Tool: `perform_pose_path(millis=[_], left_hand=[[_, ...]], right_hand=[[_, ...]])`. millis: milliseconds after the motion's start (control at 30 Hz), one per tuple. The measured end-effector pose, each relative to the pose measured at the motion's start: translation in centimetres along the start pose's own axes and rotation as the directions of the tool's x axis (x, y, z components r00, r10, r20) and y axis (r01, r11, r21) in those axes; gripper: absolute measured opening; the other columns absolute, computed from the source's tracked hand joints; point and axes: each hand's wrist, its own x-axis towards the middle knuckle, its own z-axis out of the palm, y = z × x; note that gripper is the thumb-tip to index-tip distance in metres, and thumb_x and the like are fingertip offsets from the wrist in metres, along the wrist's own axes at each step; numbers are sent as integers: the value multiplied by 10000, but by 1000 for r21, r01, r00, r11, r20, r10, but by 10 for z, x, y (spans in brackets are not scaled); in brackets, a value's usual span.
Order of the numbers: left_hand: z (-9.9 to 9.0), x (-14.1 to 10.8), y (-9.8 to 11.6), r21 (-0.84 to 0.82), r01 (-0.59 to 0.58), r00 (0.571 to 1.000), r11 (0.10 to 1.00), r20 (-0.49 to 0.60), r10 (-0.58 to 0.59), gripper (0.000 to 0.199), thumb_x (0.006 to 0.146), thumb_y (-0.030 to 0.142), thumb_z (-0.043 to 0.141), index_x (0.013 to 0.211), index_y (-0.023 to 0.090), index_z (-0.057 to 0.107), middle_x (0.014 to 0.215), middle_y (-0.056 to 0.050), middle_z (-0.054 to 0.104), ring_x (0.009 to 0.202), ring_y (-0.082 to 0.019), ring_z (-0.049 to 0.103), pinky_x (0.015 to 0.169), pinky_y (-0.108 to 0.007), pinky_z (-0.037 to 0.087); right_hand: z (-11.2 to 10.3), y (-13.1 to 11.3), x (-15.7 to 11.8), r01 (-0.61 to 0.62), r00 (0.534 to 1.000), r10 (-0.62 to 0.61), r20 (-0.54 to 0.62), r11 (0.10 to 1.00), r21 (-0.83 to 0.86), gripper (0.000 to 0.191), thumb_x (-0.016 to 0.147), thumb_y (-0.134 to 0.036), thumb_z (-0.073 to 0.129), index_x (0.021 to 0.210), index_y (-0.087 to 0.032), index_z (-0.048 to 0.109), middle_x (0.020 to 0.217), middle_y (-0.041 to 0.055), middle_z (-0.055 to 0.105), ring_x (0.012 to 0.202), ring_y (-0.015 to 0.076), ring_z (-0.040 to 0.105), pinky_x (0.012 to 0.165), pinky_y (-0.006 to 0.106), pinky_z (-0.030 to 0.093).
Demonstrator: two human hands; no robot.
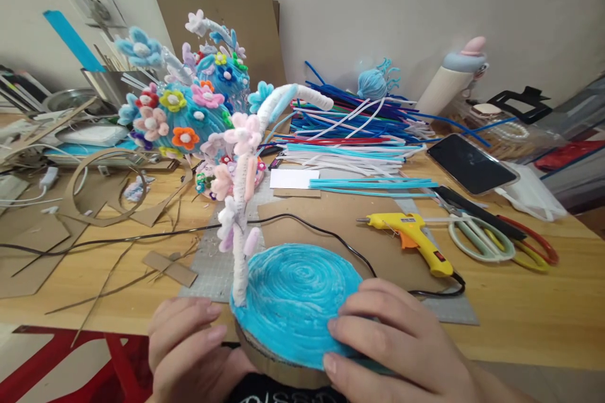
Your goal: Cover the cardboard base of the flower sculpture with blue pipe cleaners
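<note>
A round base [302, 302] has a top of coiled blue pipe cleaner and a brown side; it sits low in front of me, by the table's near edge. From its left rim rises a white wrapped stem [240, 245], bent over to the right at the top, with pink, white, purple and blue pipe-cleaner flowers. My right hand [392, 340] grips the base's right side, fingertips on the blue top. At the left, my left hand [189, 346] is loosely curved, fingers a little off the rim. Its thumb lies close to the base's lower side; contact there is unclear.
A yellow glue gun [411, 236] lies on cardboard, its black cord [302, 217] crossing behind the base. Scissors [482, 239] and a phone [472, 164] lie right. Pipe cleaners [350, 151] are piled at the back; flower-covered blue pieces [189, 113] stand back left. Cardboard scraps [170, 267] lie left.
</note>
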Motion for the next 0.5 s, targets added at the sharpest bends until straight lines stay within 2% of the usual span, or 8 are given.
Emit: perform_pose_path(millis=[67, 133, 200, 367, 467, 500], left_hand=[[0, 1, 0, 13, -65, 997, 998, 50, 65, 220, 780, 306, 780, 809, 199, 590, 889, -19, 601, 776, -175, 568, 688, -341, 456], [-1, 3, 1, 23, -55, 990, 998, 129, 51, 109, 826, 238, 721, 829, 182, 627, 883, -33, 614, 797, -185, 570, 706, -346, 450], [-3, 5, 1, 20, -71, 984, 997, 163, 67, 46, 843, 201, 685, 835, 176, 647, 869, -37, 626, 801, -189, 568, 704, -347, 446], [-4, 8, -2, 10, -117, 980, 993, 164, 114, 61, 854, 223, 674, 833, 166, 669, 836, -39, 645, 787, -188, 571, 693, -346, 434], [-3, 7, -2, 7, -93, 983, 996, 161, 91, 95, 845, 280, 704, 835, 189, 680, 828, -30, 661, 782, -189, 582, 697, -348, 440], [-3, 5, -2, 4, -73, 986, 997, 149, 72, 106, 827, 303, 729, 836, 209, 681, 837, -21, 663, 782, -188, 584, 699, -347, 446]], right_hand=[[0, 1, 1, 6, 1000, -6, 7, 1000, 2, 282, 1025, -163, 468, 890, -176, 715, 782, 33, 761, 771, 178, 647, 751, 351, 514], [0, 1, 1, 14, 1000, -14, 13, 1000, 9, 292, 1029, -164, 457, 890, -177, 714, 784, 30, 762, 766, 175, 648, 753, 350, 514], [-1, 2, 0, 21, 1000, -21, 14, 1000, 13, 295, 1031, -166, 453, 897, -177, 716, 786, 29, 762, 766, 175, 649, 756, 350, 514], [-2, 3, 0, 10, 999, -11, 49, 1000, 13, 273, 1025, -172, 471, 935, -177, 729, 827, 34, 766, 802, 182, 654, 799, 365, 514], [0, 3, 1, 10, 998, -11, 59, 1000, 11, 271, 1024, -172, 476, 937, -179, 732, 825, 30, 761, 802, 179, 656, 802, 360, 517], [0, 3, 1, 20, 999, -20, 31, 1000, 11, 286, 1027, -170, 467, 919, -178, 732, 808, 28, 757, 788, 174, 653, 787, 352, 517]])
